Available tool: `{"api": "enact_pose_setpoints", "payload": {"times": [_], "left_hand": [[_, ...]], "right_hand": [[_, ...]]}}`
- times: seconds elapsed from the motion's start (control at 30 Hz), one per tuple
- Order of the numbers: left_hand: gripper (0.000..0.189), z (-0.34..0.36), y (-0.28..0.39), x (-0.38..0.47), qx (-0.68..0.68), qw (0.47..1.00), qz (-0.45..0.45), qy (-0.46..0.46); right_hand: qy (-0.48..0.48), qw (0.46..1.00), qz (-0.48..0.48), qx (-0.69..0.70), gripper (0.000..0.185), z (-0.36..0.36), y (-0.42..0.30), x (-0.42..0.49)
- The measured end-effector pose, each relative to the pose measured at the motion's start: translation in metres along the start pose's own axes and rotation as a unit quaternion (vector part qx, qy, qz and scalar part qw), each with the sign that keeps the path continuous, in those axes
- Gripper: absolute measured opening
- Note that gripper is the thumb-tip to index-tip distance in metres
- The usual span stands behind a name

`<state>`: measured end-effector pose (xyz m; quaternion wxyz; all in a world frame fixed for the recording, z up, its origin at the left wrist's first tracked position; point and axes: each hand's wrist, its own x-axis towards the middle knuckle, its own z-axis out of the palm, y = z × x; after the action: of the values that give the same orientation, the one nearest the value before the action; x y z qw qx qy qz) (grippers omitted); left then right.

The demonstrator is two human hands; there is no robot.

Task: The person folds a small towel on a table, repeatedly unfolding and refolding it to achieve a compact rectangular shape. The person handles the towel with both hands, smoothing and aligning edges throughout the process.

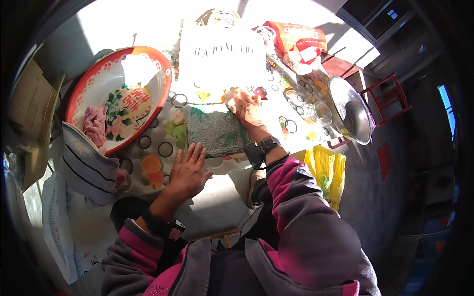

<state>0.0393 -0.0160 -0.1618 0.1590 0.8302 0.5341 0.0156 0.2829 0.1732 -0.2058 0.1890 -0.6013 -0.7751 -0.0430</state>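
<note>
A folded green and grey terry towel [216,129] lies flat on a table with a fruit-patterned cover [163,122]. My left hand [189,172] rests palm down at the towel's near left corner, fingers spread, the fingertips touching its edge. At the towel's far right side lies my right hand [246,107], fingers stretched forward and slightly apart; whether its palm presses the towel or the cover beside it, I cannot tell. Just beyond the towel is a white bag or sheet bearing writing [222,66], partly washed out by sunlight.
A red-rimmed enamel basin [163,92] holds a pink cloth [95,125]; a striped towel [89,162] hangs over the table's left edge. Far right are a red package [307,37] and a steel basin [350,111]. A yellow plastic bag [326,174] hangs below the right edge, near a red chair [392,100].
</note>
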Motion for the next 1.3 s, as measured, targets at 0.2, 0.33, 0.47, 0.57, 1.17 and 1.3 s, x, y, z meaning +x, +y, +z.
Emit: {"api": "enact_pose_setpoints", "payload": {"times": [0.2, 0.33, 0.47, 0.57, 1.17, 1.3], "left_hand": [[0.071, 0.001, -0.001, 0.000, -0.004, 1.000, -0.002, 0.001], [0.072, 0.001, 0.002, 0.002, -0.005, 1.000, -0.007, -0.013], [0.073, 0.002, 0.004, 0.003, 0.001, 1.000, -0.015, -0.021], [0.073, 0.003, 0.004, 0.002, -0.009, 1.000, -0.013, -0.018], [0.036, 0.000, 0.001, -0.002, -0.054, 0.983, -0.019, 0.175], [0.036, -0.004, -0.013, -0.001, -0.095, 0.988, -0.038, 0.113]], "right_hand": [[0.055, 0.997, 0.053, -0.018, 0.046, -0.020, 0.078, -0.021], [0.091, 0.992, 0.071, -0.047, 0.044, -0.018, 0.079, -0.026], [0.034, 0.996, 0.073, -0.048, 0.043, -0.022, 0.055, -0.020], [-0.033, 0.996, 0.075, -0.031, 0.054, -0.023, 0.026, -0.019], [-0.025, 0.994, -0.093, 0.047, 0.053, 0.027, -0.113, 0.020], [-0.014, 0.982, -0.169, 0.080, 0.053, 0.023, -0.116, 0.005]]}}
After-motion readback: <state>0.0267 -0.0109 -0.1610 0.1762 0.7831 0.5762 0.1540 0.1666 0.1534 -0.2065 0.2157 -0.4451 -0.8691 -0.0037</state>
